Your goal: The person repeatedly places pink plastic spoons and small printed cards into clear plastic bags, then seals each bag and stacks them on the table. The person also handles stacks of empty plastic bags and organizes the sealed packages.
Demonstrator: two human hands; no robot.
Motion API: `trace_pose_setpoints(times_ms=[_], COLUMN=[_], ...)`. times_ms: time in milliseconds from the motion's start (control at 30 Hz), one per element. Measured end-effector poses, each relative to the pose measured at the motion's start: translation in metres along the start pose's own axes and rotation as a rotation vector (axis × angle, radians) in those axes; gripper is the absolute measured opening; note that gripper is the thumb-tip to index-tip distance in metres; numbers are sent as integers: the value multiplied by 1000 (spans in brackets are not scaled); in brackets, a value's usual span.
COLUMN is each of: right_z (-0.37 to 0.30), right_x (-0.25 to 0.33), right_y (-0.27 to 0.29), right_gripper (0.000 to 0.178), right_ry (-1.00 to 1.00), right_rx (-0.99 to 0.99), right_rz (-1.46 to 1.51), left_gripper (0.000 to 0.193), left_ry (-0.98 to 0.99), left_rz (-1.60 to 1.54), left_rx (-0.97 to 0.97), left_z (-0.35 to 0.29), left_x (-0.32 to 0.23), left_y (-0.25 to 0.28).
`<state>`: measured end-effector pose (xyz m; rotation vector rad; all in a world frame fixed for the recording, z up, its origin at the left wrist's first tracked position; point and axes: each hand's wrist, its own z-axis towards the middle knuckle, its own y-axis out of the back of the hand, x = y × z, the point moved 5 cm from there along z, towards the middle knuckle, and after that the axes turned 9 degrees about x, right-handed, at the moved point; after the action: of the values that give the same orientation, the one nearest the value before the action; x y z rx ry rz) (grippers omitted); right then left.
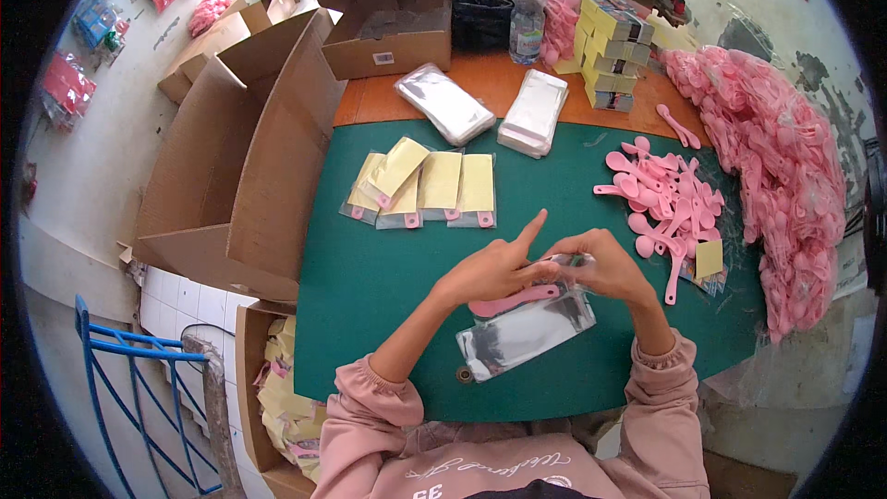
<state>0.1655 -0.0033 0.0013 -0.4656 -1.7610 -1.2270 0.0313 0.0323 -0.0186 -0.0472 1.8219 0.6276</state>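
My left hand [499, 270] has its index finger stretched out, while its thumb and other fingers close on the edge of a clear plastic bag [580, 261]. From the other side, the bent fingers of my right hand [605, 263] pinch the same bag. Just below my left hand is a pink spoon [516, 300]; whether the palm grips it or it lies loose, I cannot tell. Under both hands, shiny clear bags [527, 337] rest on the green mat [388, 314]. To the right is a heap of pink spoons [661, 189], with a small yellow card [709, 259] at its near edge.
Filled bags with yellow cards [439, 180] lie at the mat's far left. Behind stand two stacks of clear bags [533, 111], card stacks [610, 65] and a water bottle [528, 14]. Bagged pink spoons [767, 157] pile up right. An open carton [231, 157] flanks the left edge.
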Motion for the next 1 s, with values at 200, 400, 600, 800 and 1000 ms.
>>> trace_pose_setpoints(times_ms=[200, 400, 600, 800, 1000], right_z=[-10, -18, -13, -10, -7], right_x=[-34, -33, -5, 27, 18], right_y=[14, 20, 18, -18, -49], right_gripper=[19, 19, 29, 37, 20], right_ry=[-105, -171, -54, 36, 94], right_rx=[-163, -187, -502, -143, -238], right_rz=[303, 463, -37, -247, -382], left_gripper=[65, 59, 51, 58, 63], left_ry=[-139, -141, -83, 55, 32], left_rz=[-89, -370, -793, -1012, -941], left_rx=[239, 203, -113, -69, -79], left_z=[-4, 0, -4, -20, -27], left_x=[39, 53, 52, 45, 51], left_y=[23, 15, -15, -32, -32])
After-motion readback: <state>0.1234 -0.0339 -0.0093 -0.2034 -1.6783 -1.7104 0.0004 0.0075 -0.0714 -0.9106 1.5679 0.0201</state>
